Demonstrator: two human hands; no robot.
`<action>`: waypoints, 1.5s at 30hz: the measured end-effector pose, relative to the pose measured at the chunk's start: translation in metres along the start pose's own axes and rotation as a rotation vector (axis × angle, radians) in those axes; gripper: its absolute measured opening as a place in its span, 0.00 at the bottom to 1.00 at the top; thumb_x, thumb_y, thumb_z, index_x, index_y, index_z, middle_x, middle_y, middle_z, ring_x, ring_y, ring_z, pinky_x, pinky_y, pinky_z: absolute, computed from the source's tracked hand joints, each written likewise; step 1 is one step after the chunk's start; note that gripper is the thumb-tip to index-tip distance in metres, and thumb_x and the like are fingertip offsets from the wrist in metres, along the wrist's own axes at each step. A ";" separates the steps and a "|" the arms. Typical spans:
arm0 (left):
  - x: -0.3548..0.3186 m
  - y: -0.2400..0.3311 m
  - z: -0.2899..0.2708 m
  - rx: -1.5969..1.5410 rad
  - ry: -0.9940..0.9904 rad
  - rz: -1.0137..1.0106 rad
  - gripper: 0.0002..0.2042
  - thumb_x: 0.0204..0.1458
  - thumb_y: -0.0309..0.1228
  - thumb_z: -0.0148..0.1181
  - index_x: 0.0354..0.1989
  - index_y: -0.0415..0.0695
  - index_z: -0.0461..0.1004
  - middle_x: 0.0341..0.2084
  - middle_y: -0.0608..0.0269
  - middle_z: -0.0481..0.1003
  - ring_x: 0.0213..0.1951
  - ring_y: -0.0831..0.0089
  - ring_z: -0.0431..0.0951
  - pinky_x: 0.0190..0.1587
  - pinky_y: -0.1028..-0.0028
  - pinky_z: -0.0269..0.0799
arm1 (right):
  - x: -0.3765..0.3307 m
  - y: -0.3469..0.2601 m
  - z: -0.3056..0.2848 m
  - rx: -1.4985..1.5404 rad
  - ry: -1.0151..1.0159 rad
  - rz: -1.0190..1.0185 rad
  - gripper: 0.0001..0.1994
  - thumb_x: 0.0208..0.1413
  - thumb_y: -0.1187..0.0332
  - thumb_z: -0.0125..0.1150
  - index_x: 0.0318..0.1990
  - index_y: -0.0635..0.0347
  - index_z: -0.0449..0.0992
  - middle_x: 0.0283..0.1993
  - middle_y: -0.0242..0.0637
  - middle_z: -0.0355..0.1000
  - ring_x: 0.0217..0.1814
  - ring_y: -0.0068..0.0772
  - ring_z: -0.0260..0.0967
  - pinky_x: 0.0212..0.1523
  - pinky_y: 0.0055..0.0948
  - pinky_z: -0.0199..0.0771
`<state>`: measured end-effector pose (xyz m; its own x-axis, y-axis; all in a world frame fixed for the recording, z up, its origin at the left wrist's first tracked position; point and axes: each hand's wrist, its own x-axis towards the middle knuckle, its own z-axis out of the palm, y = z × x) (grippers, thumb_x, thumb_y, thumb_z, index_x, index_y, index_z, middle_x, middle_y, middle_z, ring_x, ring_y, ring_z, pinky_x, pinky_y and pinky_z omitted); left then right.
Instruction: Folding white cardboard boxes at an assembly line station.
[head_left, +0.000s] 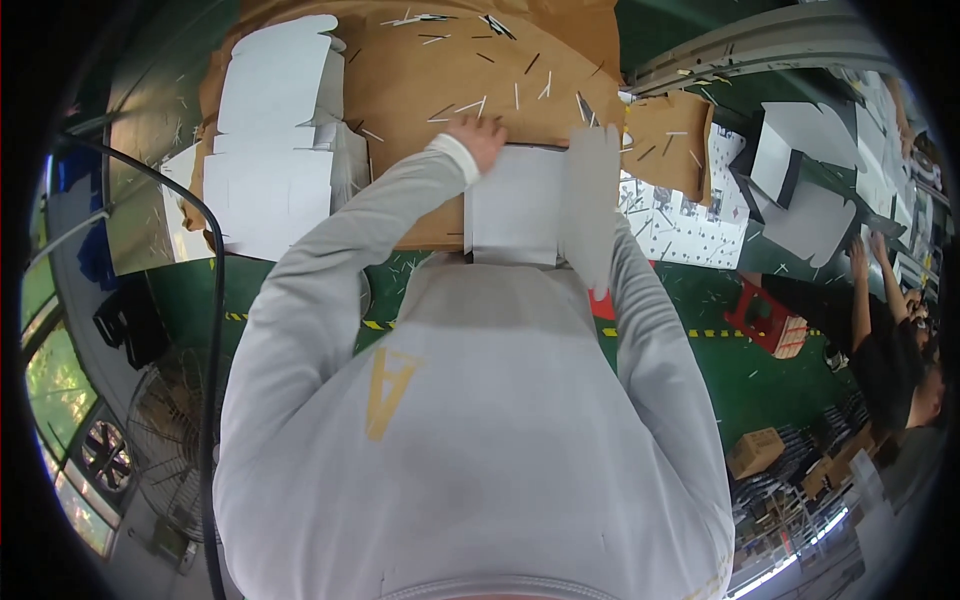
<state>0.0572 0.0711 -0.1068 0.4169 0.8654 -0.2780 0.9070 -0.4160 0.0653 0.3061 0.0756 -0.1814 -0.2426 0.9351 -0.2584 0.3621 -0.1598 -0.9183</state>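
My left hand (pixel 478 136) grips the top left corner of a white flat cardboard blank (pixel 520 205) that I hold over the near edge of the brown table (pixel 450 85). A folded flap of the blank (pixel 592 195) stands up on its right side. My right hand is hidden behind that flap; only its grey sleeve (pixel 640 300) shows, running up to it. My grey sweatshirt fills the lower middle of the view.
A stack of white flat blanks (pixel 270 150) lies on the table's left. Thin paper slivers are scattered over the brown surface. To the right are a white dotted board (pixel 690 225), a red stool (pixel 760 315) and another person (pixel 890 350). A fan (pixel 160 430) and black cable (pixel 215 330) are at left.
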 end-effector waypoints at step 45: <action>-0.160 -0.001 -0.030 -1.352 1.090 -0.806 0.08 0.50 0.24 0.42 0.34 0.38 0.70 0.24 0.62 0.71 0.29 0.75 0.72 0.30 0.76 0.69 | -0.096 -0.121 0.003 -0.333 -0.049 0.193 0.14 0.41 0.60 0.60 0.25 0.66 0.74 0.23 0.45 0.72 0.25 0.47 0.71 0.29 0.40 0.70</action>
<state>-0.0086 -0.0581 -0.0335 -0.7013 0.7125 -0.0197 0.0869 0.1129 0.9898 0.2827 0.0037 -0.0465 -0.1819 0.8803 -0.4382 0.6754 -0.2121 -0.7063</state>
